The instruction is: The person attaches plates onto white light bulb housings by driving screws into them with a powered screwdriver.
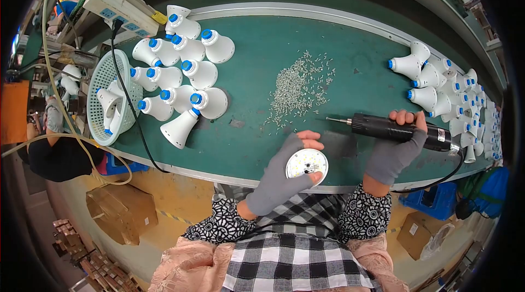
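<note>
My left hand (287, 169), in a grey fingerless glove, grips a white lamp housing (295, 159) near the table's front edge. Its round face, a board with small yellow LEDs and a dark part in the middle, is turned up, and my thumb lies on its rim. My right hand (402, 141), gloved the same way, is wrapped round a black electric screwdriver (383, 126). The tool lies level, its metal bit pointing left, apart from the lamp. Beyond the bit, a loose pile of small silver screws (298, 89) is spread on the green tabletop (251, 45).
White lamp housings with blue caps (199, 73) stand at left; many more (454, 95) crowd the right end. A pale green basket (93, 106) holds a few. A power strip (117, 10) and black cable (128, 100) are at left. Another person's hand (53, 116) shows far left.
</note>
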Tool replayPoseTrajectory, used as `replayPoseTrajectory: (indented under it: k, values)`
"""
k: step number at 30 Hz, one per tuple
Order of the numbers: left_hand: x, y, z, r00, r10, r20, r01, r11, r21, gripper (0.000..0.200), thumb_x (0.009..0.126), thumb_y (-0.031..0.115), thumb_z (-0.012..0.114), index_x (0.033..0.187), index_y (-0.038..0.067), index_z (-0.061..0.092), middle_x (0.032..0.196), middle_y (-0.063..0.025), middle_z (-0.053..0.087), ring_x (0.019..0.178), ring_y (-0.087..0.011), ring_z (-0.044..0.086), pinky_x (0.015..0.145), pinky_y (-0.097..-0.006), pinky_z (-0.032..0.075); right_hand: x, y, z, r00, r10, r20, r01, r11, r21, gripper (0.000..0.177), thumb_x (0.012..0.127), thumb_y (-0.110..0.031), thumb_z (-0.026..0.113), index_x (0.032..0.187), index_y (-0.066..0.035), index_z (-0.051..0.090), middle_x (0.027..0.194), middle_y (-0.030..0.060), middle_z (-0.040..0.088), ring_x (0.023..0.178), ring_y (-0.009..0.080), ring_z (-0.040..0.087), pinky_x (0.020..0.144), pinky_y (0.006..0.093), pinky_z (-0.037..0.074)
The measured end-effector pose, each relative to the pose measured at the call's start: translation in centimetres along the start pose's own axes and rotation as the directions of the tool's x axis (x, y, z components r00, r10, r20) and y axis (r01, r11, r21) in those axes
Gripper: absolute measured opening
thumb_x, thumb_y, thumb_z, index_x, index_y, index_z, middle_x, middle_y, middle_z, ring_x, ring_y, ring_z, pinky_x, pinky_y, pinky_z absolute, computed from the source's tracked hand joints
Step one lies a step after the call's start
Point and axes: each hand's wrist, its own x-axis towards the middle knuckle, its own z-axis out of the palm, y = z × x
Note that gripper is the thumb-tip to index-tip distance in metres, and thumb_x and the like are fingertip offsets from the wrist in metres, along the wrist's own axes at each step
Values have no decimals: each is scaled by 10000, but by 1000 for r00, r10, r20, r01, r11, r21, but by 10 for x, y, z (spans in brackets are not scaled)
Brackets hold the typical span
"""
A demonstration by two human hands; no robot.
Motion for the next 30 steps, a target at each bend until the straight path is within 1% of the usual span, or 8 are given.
replayPoseTrajectory:
  k: [3, 6, 8, 15, 18, 21, 24, 30]
  values:
    - [4, 4, 1, 988, 155, 23, -156, 972, 176, 456, 733, 161, 741, 1156, 60, 606, 1370, -127, 472, 1185, -231, 489, 951, -336, 417, -2, -14, -3, 994, 104, -37, -101, 991, 87, 144, 919, -161, 588, 895, -57, 491, 747, 30, 438, 699, 140, 460, 742, 316, 438]
    - [4, 14, 3, 977, 199, 73, -212, 924, 317, 476, 712, 148, 741, 1163, 72, 609, 1370, -144, 472, 1180, -268, 495, 946, -354, 425, -4, -22, -6, 980, 185, -69, -172, 972, 162, 146, 910, -148, 612, 913, -52, 502, 745, 31, 435, 677, 136, 456, 705, 307, 447]
    - [3, 16, 5, 972, 216, 92, -234, 921, 312, 484, 704, 140, 738, 1167, 81, 610, 1362, -142, 482, 1167, -269, 507, 940, -354, 431, -8, -26, -4, 970, 218, -112, -194, 962, 193, 148, 904, -135, 624, 924, -47, 507, 742, 32, 435, 664, 136, 455, 682, 304, 453]
    - [-3, 19, 8, 978, 188, 95, -209, 919, 335, 514, 690, 122, 733, 1184, 71, 602, 1299, -110, 531, 1140, -247, 539, 924, -341, 448, -13, -29, -6, 966, 246, -78, -224, 950, 219, 143, 909, -124, 624, 911, -34, 513, 734, 35, 436, 651, 136, 458, 678, 303, 462]
    - [-5, 20, 7, 976, 195, 97, -217, 901, 374, 514, 692, 116, 727, 1188, 67, 601, 1286, -111, 535, 1148, -255, 536, 923, -342, 452, -12, -28, -11, 968, 246, -55, -228, 948, 223, 147, 907, -137, 622, 933, -44, 510, 746, 33, 434, 656, 131, 456, 669, 301, 452]
    - [-5, 19, 4, 960, 248, 127, -279, 846, 454, 512, 698, 115, 724, 1192, 69, 600, 1302, -115, 527, 1149, -259, 535, 923, -344, 455, -12, -31, -10, 968, 249, -33, -233, 940, 249, 139, 911, -132, 614, 934, -42, 510, 742, 30, 424, 654, 129, 446, 665, 297, 444]
    - [-5, 20, 3, 957, 259, 132, -290, 872, 394, 511, 703, 121, 725, 1195, 68, 599, 1322, -117, 517, 1150, -259, 534, 926, -342, 453, -14, -32, -8, 969, 246, -27, -231, 938, 259, 132, 913, -128, 607, 934, -38, 512, 742, 28, 416, 655, 128, 439, 665, 296, 437]
    - [-3, 21, 3, 968, 182, 170, -223, 938, 266, 531, 704, 128, 732, 1212, 71, 591, 1328, -117, 514, 1145, -252, 533, 921, -336, 451, -14, -31, -7, 968, 247, -37, -230, 941, 250, 130, 915, -125, 602, 938, -35, 511, 751, 27, 412, 657, 126, 434, 662, 297, 433]
